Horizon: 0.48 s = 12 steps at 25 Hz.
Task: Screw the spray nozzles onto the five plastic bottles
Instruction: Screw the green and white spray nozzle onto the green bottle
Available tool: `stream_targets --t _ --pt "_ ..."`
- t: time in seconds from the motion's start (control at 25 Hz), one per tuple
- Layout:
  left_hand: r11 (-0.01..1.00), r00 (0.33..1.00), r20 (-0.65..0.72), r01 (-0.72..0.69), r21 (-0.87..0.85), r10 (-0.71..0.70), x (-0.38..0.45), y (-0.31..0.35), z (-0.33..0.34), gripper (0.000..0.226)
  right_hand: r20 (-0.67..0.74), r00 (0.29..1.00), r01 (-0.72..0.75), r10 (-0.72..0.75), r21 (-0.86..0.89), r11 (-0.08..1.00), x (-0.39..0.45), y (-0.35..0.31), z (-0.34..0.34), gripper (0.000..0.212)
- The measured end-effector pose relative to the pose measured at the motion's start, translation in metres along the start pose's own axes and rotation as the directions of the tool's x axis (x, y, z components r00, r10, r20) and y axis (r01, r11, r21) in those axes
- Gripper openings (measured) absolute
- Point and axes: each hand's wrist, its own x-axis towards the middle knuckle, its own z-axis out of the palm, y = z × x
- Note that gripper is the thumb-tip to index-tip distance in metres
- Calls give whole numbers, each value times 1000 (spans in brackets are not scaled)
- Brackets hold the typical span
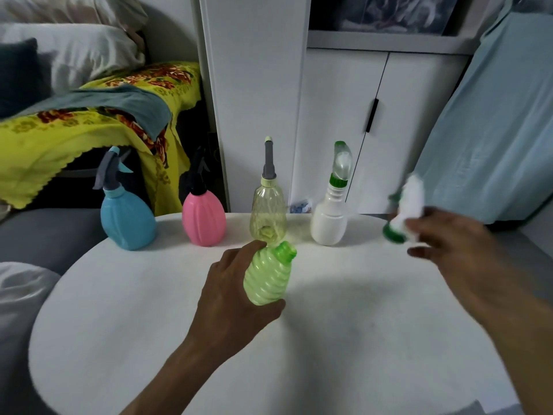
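I see left hand [236,290] fingers wrapped round the ribbed green bottle [267,278], light, squashy, so grip low; right hand [443,235] fingers pinch the blurred nozzle [405,211].

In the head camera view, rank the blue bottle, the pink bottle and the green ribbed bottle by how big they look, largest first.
1. blue bottle, tallest and widest with its nozzle.
2. pink bottle.
3. green ribbed bottle, held in the left hand with no nozzle; it sits nearer the camera, so its placing against the pink one is unsure.
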Motion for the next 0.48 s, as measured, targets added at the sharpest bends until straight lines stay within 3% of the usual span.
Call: stream_targets --t 0.08,0.12,0.32,0.48 --pt "991 997 -2 -75 113 76 -1 -1 3 79 66 998 -35 6 455 890 0 -12 -16 26" --pt "987 996 -8 -85 134 87 -1 -3 4 78 67 998 -52 18 547 835 0 -14 -19 31" --pt "985 996 -24 -85 147 89 -2 -4 10 81 65 996 -92 65 637 766 -2 -7 -7 38" --pt "986 994 -41 -97 137 104 -1 -2 9 82 120 986 -165 116 615 771 -6 -4 8 27"
